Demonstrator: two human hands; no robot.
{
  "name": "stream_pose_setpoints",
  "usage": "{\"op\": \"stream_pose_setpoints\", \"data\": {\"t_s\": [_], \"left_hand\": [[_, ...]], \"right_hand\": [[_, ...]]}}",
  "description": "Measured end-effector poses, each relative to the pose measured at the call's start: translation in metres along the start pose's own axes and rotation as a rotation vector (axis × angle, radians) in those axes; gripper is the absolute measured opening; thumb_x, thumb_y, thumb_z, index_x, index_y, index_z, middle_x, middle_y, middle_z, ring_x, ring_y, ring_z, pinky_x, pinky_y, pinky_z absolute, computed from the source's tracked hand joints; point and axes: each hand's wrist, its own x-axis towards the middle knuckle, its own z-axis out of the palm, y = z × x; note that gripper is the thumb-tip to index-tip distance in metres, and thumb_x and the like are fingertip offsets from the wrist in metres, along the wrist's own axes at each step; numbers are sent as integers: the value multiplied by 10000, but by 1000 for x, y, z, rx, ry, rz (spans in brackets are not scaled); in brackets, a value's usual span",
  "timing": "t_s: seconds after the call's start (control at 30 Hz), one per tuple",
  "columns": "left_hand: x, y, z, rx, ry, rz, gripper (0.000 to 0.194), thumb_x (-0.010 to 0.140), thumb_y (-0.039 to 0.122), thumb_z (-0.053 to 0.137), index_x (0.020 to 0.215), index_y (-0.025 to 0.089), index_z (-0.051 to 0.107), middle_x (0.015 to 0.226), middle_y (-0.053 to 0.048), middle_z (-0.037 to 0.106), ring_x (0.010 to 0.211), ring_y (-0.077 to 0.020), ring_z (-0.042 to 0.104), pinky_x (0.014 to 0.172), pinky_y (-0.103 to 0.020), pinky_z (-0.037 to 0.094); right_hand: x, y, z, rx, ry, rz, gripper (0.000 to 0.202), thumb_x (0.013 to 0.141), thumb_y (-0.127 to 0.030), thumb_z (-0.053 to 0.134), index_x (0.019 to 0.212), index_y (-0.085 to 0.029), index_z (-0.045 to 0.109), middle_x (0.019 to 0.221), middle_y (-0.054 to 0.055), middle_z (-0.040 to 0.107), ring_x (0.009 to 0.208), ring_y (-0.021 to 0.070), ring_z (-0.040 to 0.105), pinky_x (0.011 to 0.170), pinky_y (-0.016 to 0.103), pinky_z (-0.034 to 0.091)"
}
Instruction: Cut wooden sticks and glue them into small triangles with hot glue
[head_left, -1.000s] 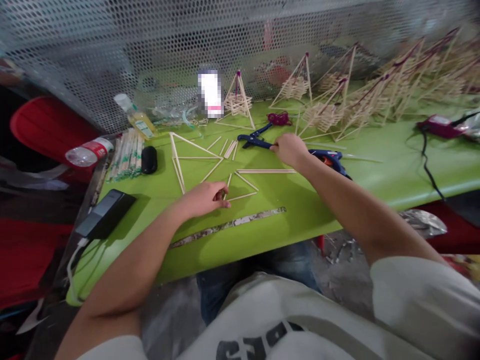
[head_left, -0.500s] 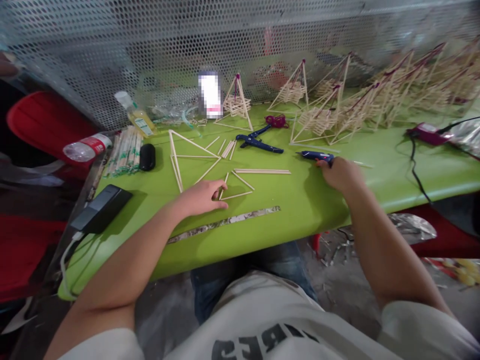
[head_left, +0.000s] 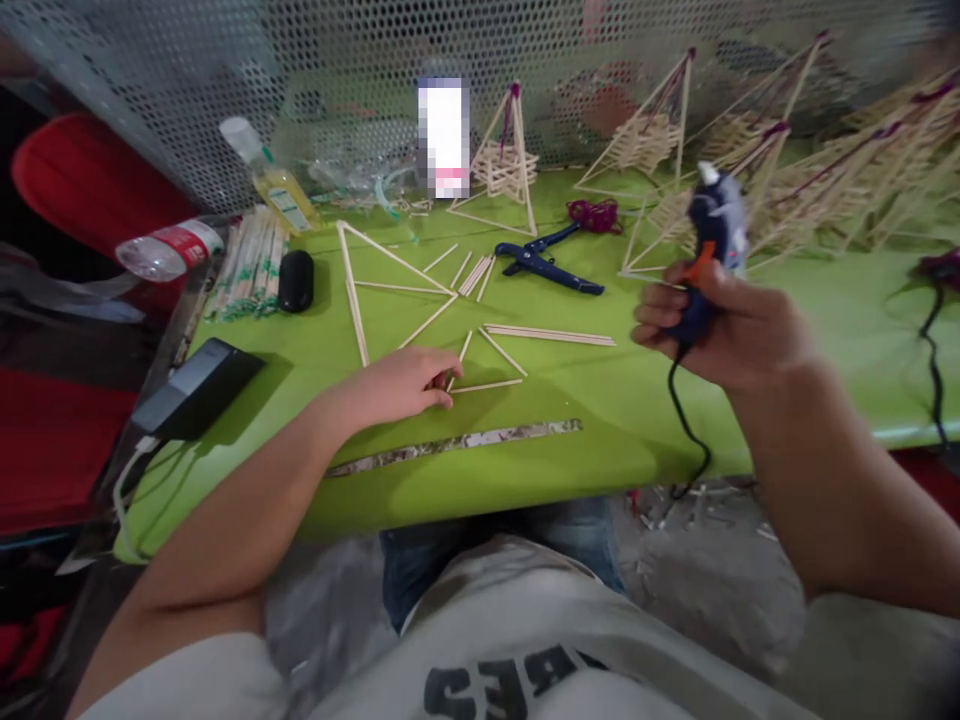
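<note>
My right hand (head_left: 720, 320) is wrapped round a dark blue glue gun (head_left: 712, 230), held up above the table with its pale nozzle pointing upward and its black cord hanging down. Near the table's middle, my left hand (head_left: 420, 385) has thumb and fingertips at a short wooden stick (head_left: 465, 350). Two more short sticks lie beside it, roughly forming a triangle. Behind that hand rests a larger frame of sticks (head_left: 401, 288). A bundle of long sticks (head_left: 551, 335) lies to the right of the small ones.
Blue cutters (head_left: 551, 270) and purple yarn (head_left: 592, 215) lie farther back. Stick pyramids (head_left: 506, 170) line the mesh wall. Bottles (head_left: 281, 195), wrapped sticks (head_left: 247, 270), a black case (head_left: 296, 280) and a power bank (head_left: 199, 390) are at left. A patterned strip (head_left: 465, 440) lies in front.
My right hand has lifted the glue gun off the table and turned its nozzle upward. My left hand stays by the small sticks, its fingers closer on one. The view has shifted.
</note>
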Motion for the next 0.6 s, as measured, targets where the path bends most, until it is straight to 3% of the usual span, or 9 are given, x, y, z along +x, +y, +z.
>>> {"op": "stream_pose_setpoints", "data": {"t_s": [0.1, 0.2, 0.4, 0.5, 0.6], "left_hand": [[0, 1, 0, 52, 5, 22, 212, 1033, 337, 738, 1223, 242, 750, 1115, -50, 776, 930, -230, 698, 797, -336, 450], [-2, 5, 1, 102, 1, 41, 260, 1053, 362, 739, 1279, 234, 742, 1238, -75, 769, 1031, -256, 717, 875, -356, 479], [-2, 9, 4, 151, -45, 28, 301, 1087, 350, 697, 1355, 215, 710, 1356, -109, 739, 1160, -293, 729, 979, -394, 523], [-2, 9, 4, 169, -44, 23, 306, 1089, 353, 696, 1365, 222, 708, 1370, -109, 735, 1163, -297, 733, 976, -403, 538], [-3, 10, 4, 190, -41, 17, 315, 1090, 343, 698, 1375, 208, 706, 1396, -118, 727, 1181, -302, 736, 1004, -416, 551]], "right_hand": [[34, -2, 43, 154, -293, 160, 358, 883, -421, 832, 837, -274, 508, 761, -51, 416, 648, 140, 430, 924, 497, 648], [61, 12, 72, 67, -414, 228, 447, 802, -462, 948, 804, -259, 549, 708, -55, 463, 589, 120, 433, 948, 532, 686], [75, 28, 83, -42, -282, -9, 496, 791, -579, 965, 800, -271, 577, 680, -24, 558, 613, 158, 565, 935, 503, 694], [64, 30, 83, -60, -182, -47, 513, 842, -697, 886, 911, -280, 594, 759, 10, 640, 659, 197, 640, 723, 450, 681], [54, 35, 84, -89, -30, -79, 461, 882, -657, 866, 1012, -276, 640, 733, -7, 631, 572, 166, 585, 485, 324, 498]]}}
